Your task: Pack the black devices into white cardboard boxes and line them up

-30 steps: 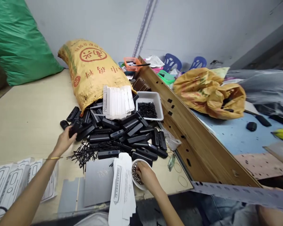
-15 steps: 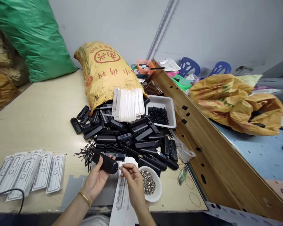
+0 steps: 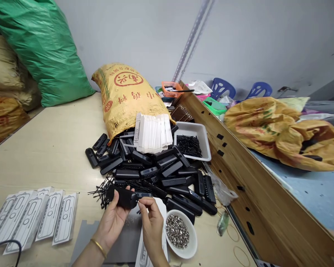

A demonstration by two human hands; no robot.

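Near the table's front edge, the left hand grips a dull black, round-ended case; the right hand pinches a tiny piece at its end.

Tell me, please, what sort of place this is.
Probably a small workshop: a heap of elongated black plastic pieces lies before a bulging yellow woven sack with red print, and a round white bowl of small shiny metal parts stands beside the right hand.
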